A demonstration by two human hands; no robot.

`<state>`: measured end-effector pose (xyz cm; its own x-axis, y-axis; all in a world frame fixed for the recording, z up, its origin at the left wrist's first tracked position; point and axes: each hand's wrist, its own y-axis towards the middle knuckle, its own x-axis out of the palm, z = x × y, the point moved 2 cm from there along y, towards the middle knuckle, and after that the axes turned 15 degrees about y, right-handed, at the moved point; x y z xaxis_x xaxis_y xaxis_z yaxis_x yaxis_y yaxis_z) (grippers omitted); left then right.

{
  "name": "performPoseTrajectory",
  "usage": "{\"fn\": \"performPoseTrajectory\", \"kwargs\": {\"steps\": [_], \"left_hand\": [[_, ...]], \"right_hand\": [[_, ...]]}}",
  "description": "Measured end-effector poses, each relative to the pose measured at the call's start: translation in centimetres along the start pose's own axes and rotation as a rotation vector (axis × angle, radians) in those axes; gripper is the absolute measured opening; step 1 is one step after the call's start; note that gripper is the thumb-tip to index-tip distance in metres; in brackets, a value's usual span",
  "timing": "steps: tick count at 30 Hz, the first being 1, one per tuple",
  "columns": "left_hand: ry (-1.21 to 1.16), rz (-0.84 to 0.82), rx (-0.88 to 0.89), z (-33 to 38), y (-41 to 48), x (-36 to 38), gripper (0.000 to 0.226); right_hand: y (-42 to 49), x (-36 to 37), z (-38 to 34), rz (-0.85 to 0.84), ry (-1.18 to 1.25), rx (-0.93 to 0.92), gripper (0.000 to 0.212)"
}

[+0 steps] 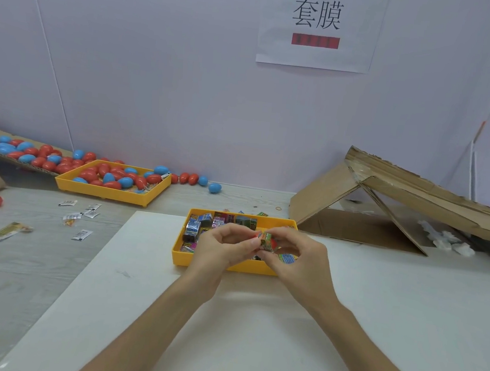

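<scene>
Two hands pinch one small printed box just above a yellow tray.

Both the left hand [224, 245] and the right hand [301, 259] have their fingers [247, 240] curled round the box [265, 242], which hangs over the near half of the yellow tray [181, 257], itself part-filled with similar packs. That tray sits at the far edge of a white board [253, 322], whose near part lies bare under the forearms. Folded cardboard [387, 200] crowds the right, while the table [32, 268] on the left carries scattered sachets [83, 213] and a second tray [109, 195] of red and blue eggs [117, 178]. Green, orange and red print shows on the box. Its long axis seems to run across, from hand to hand, though fingertips hide both ends.
</scene>
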<state>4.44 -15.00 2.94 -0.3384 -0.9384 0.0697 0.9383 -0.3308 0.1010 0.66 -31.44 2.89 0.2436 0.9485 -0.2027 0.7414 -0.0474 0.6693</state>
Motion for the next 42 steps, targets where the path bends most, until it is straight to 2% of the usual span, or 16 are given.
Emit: {"fn": "performPoseTrajectory", "kwargs": {"steps": [11, 20, 25, 29, 33, 42], "left_hand": [[0.089, 0.036, -0.001, 0.00, 0.06, 0.07, 0.011], [-0.014, 0.023, -0.031, 0.11, 0.09, 0.11, 0.010], [0.014, 0.013, -0.044, -0.06, 0.18, -0.04, 0.010], [0.045, 0.007, -0.035, -0.19, 0.21, -0.18, 0.011], [0.088, -0.006, -0.014, -0.28, 0.18, -0.21, 0.013], [-0.082, -0.030, 0.065, 0.18, 0.28, 0.50, 0.017]], "right_hand": [[-0.22, -0.07, 0.39, 0.000, -0.083, -0.035, 0.032], [-0.07, 0.02, 0.20, 0.017, 0.015, 0.008, 0.029], [-0.14, 0.04, 0.12, -0.011, 0.027, 0.023, 0.037], [-0.25, 0.16, 0.42, -0.028, 0.005, 0.022, 0.028], [-0.33, 0.11, 0.41, -0.038, -0.009, 0.025, 0.028], [0.11, 0.33, -0.14, 0.071, 0.045, -0.046, 0.037]]}}
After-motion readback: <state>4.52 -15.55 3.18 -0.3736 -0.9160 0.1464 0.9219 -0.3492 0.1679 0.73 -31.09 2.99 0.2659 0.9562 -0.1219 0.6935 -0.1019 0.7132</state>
